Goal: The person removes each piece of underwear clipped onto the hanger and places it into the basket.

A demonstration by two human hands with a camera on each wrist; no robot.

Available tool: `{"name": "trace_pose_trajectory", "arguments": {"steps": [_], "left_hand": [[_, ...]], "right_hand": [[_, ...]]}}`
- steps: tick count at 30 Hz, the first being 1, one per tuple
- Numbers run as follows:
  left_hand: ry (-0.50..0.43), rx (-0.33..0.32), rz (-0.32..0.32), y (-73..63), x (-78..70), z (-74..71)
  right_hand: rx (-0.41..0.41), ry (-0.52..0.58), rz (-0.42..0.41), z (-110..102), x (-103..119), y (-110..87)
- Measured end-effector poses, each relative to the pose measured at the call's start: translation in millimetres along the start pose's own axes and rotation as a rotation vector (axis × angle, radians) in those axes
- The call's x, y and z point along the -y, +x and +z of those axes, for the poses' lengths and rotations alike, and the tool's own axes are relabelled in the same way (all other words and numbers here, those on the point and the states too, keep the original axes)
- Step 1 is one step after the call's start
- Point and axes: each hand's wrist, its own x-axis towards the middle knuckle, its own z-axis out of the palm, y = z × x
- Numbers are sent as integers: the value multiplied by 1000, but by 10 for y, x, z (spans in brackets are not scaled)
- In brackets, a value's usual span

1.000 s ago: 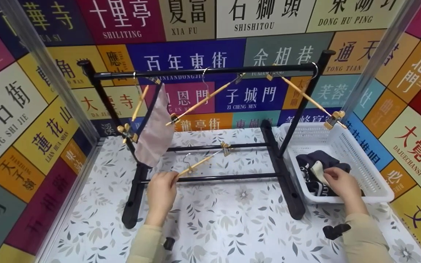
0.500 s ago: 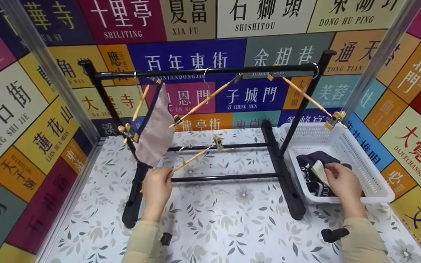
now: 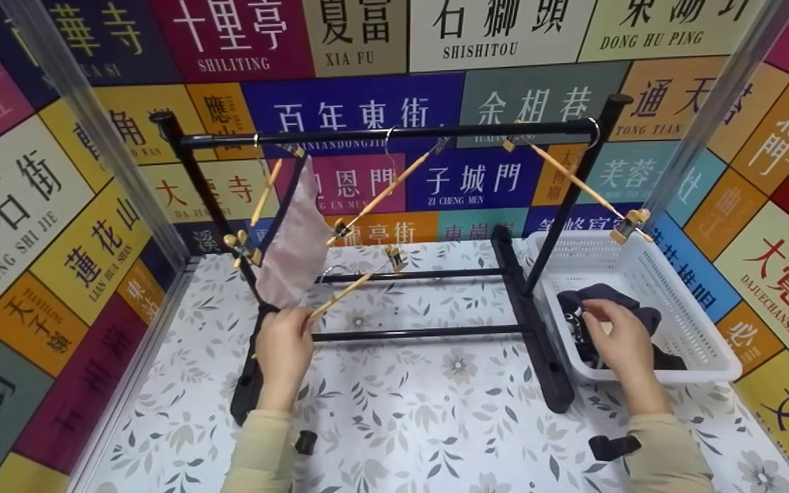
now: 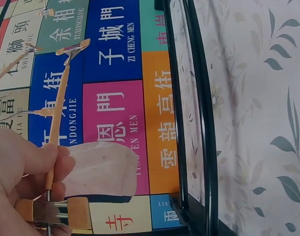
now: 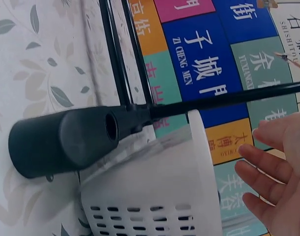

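While the left hand (image 3: 283,349) pinches a wooden hanger (image 3: 341,296) near the black rack (image 3: 463,131), the right hand (image 3: 619,337), its fingers parted and loosely bent, is over dark clothes (image 3: 617,293) in the white basket (image 3: 696,375).

Around you, walls (image 3: 524,38) of colored panels bore Chinese characters and Latin lettering, with pale strips (image 3: 103,133) down both corners; below you lay a white surface (image 3: 422,390) printed with grey leaves and flowers.

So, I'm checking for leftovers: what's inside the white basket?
The basket holds crumpled dark cloth, some with white markings. The right hand hides part; anything beneath the cloth is covered.
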Motion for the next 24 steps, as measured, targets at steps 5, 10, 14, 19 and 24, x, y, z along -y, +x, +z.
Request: {"name": "trace_pose_trajectory", "arguments": {"steps": [5, 10, 14, 19, 24], "left_hand": [[2, -15, -5, 29, -3, -38], [1, -17, -19, 56, -23, -70], [5, -23, -35, 86, -47, -104], [16, -52, -36, 119, -69, -139], [16, -104, -25, 155, -104, -169]], "right_hand": [[5, 52, -79, 142, 95, -1], [10, 88, -123, 261, 196, -31], [17, 122, -143, 333, 265, -55], [7, 138, -223, 416, 323, -58], [9, 150, -251, 474, 383, -83]]}}
